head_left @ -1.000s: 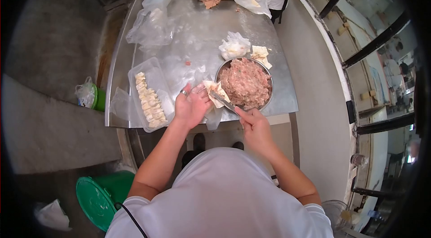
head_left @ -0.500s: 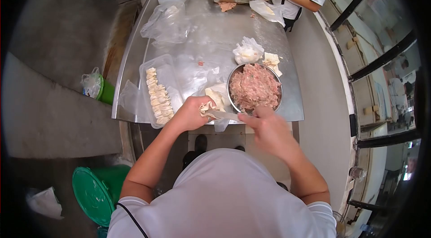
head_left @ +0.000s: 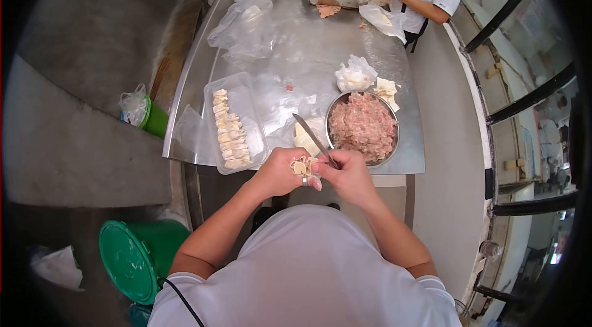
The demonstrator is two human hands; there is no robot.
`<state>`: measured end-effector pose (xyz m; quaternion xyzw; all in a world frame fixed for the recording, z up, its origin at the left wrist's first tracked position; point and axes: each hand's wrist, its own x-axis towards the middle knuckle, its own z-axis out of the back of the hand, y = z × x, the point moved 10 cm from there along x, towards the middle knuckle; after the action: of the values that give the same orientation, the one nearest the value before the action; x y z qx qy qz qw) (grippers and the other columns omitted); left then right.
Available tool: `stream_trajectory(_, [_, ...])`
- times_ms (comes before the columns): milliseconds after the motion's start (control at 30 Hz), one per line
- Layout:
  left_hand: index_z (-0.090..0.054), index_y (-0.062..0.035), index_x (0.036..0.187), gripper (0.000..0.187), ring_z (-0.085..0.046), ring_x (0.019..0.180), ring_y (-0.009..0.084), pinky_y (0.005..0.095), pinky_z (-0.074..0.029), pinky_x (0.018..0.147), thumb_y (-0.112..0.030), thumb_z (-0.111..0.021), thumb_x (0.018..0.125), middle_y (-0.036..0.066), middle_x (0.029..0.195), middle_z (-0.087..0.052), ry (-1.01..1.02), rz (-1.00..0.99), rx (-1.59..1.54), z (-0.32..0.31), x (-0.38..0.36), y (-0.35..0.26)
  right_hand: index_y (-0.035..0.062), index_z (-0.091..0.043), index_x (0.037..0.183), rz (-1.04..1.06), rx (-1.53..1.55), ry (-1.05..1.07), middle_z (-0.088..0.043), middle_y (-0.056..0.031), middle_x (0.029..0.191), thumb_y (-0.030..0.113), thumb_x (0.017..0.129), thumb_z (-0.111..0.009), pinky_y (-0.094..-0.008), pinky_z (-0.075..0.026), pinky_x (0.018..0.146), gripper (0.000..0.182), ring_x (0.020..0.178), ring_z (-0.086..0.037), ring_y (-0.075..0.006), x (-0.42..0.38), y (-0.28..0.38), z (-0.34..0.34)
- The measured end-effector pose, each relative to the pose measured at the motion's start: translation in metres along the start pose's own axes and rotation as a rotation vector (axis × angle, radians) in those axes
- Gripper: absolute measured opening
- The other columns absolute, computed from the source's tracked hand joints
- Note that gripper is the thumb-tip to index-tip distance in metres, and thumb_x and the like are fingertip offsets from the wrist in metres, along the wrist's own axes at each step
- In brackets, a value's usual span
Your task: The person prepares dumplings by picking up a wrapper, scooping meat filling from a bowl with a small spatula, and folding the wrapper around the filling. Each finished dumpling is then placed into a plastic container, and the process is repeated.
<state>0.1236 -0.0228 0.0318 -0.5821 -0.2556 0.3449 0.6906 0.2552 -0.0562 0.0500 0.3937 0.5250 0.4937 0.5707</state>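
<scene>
- Here, left hand [head_left: 283, 173], curled round one gathered wrapper [head_left: 302, 167].
- Right hand [head_left: 350, 178], clasping flat blade [head_left: 311, 133], fingertips at wrapper.
- Steel bowl [head_left: 398, 137], minced meat [head_left: 362, 123] inside.
- Tray [head_left: 261, 123], dumplings [head_left: 230, 136] lined up.

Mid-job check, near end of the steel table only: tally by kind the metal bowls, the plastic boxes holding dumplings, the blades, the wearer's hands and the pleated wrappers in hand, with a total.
Metal bowl: 1
Plastic box holding dumplings: 1
Blade: 1
Hands, left hand and right hand: 2
Pleated wrapper in hand: 1
Total: 6
</scene>
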Motion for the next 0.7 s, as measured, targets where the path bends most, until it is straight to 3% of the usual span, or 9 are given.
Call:
stream_trajectory(167, [-0.069, 0.0013, 0.091, 0.026, -0.064, 0.071, 0.0081, 0.0266, -0.054, 0.066, -0.017, -0.086, 0.085, 0.004, 0.079, -0.07, -0.049, 0.036, 0.072, 0.024, -0.012, 0.002, -0.0016, -0.077, 0.101, -0.023, -0.016, 0.044, -0.062, 0.0059, 0.071, 0.008, 0.093, -0.074, -0.023, -0.035, 0.055, 0.013, 0.065, -0.046, -0.0012, 0.01, 0.013, -0.026])
stream_trajectory(267, [-0.069, 0.0022, 0.092, 0.022, -0.061, 0.068, 0.0095, 0.027, -0.052, 0.062, -0.017, -0.08, 0.091, 0.004, 0.075, -0.067, -0.087, 0.238, -0.285, 0.039, -0.027, 0.032, -0.0022, -0.077, 0.103, -0.056, 0.054, 0.033, -0.065, 0.0046, 0.074, 0.007, 0.093, -0.073, -0.0223, -0.038, 0.057, 0.014, 0.066, -0.049, -0.0017, 0.017, 0.012, -0.037])
stream_trajectory(500, [-0.061, 0.0003, 0.08, 0.034, -0.059, 0.061, 0.0165, 0.0299, -0.05, 0.057, -0.022, -0.059, 0.105, 0.008, 0.085, -0.063, -0.339, 0.152, -0.451, 0.119, -0.047, 0.096, -0.004, -0.076, 0.104, -0.095, 0.037, 0.042, -0.071, 0.0005, 0.082, 0.005, 0.095, -0.071, -0.0216, -0.043, 0.063, 0.014, 0.072, -0.056, -0.0036, 0.028, -0.014, -0.071])
stream_trajectory(600, [-0.064, -0.0009, 0.076, 0.038, -0.055, 0.056, 0.0109, 0.0281, -0.044, 0.054, -0.027, -0.064, 0.103, 0.003, 0.066, -0.061, -0.598, 0.255, -0.614, 0.157, -0.053, 0.106, -0.0047, -0.075, 0.105, -0.108, 0.052, 0.061, -0.072, -0.0013, 0.085, 0.004, 0.096, -0.07, -0.0218, -0.045, 0.067, 0.014, 0.076, -0.058, -0.0047, 0.029, -0.026, -0.088])
stream_trajectory(700, [-0.07, 0.0016, 0.085, 0.039, -0.06, 0.061, 0.0133, 0.0284, -0.048, 0.059, -0.034, -0.067, 0.101, 0.006, 0.071, -0.065, -0.629, 0.312, -0.383, 0.21, -0.047, 0.144, -0.0052, -0.075, 0.103, -0.089, 0.083, 0.036, -0.072, -0.002, 0.082, 0.008, 0.096, -0.07, -0.0223, -0.046, 0.065, 0.015, 0.073, -0.059, -0.0048, 0.029, -0.029, -0.1])
